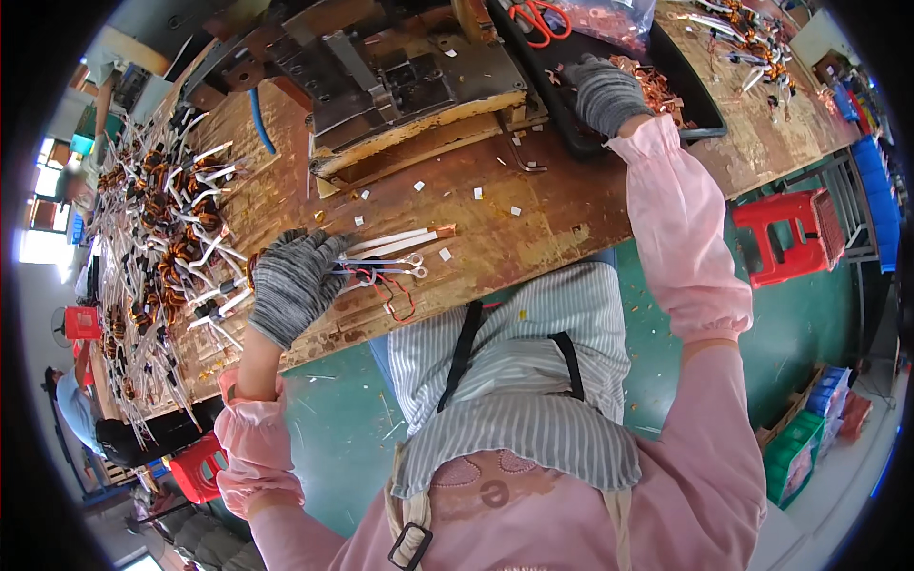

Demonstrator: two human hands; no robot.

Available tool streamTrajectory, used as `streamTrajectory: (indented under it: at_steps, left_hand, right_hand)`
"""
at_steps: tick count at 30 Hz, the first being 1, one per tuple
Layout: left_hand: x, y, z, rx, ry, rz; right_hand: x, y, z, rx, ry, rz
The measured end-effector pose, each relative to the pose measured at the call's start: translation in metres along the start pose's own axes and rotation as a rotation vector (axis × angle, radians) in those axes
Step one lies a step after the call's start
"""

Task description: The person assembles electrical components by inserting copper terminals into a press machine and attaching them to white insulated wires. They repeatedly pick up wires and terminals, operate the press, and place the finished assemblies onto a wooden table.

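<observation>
My left hand [297, 285], in a grey knitted glove, is closed around a bundle of wire leads at the bench's front edge. White-sleeved leads [400, 243] with a bare copper end stick out to its right. Beside them are thin wires with ring terminals [417, 266] and a looped red-and-black wire [405, 303]. My right hand [609, 95], gloved alike, is bent over a black tray [705, 131] at the far right, next to a heap of small copper pieces [657, 88]. Its fingertips blend into the dark tray, so anything between them is hidden.
A heavy metal press fixture [409, 95] stands at the back middle, with a hex key [524, 162] beside it. Red-handled scissors [539, 21] and a plastic bag [609, 21] lie in the tray. Many wired copper coils [157, 247] crowd the left. A red stool [790, 233] stands right.
</observation>
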State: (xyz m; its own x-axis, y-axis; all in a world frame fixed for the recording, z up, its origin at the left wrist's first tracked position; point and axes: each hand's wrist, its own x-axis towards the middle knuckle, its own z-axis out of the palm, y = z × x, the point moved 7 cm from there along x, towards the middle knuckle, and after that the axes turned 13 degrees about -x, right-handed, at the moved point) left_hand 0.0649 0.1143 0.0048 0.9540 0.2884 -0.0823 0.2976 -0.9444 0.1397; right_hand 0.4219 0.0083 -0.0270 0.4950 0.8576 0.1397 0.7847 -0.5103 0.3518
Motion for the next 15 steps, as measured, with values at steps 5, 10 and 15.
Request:
streamTrajectory:
  at_steps: [5,10,15]
  left_hand:
    - [0.001,0.004,0.002,-0.017,-0.021,-0.003]
    - [0.002,0.003,0.005,0.007,-0.026,-0.002]
    - [0.005,0.006,0.002,-0.014,0.005,0.029]
  right_hand:
    - [0.009,0.005,0.007,-0.013,-0.061,-0.008]
    - [0.017,0.018,0.007,0.106,0.021,0.083]
    - [0.003,0.032,0.012,-0.011,-0.053,0.185]
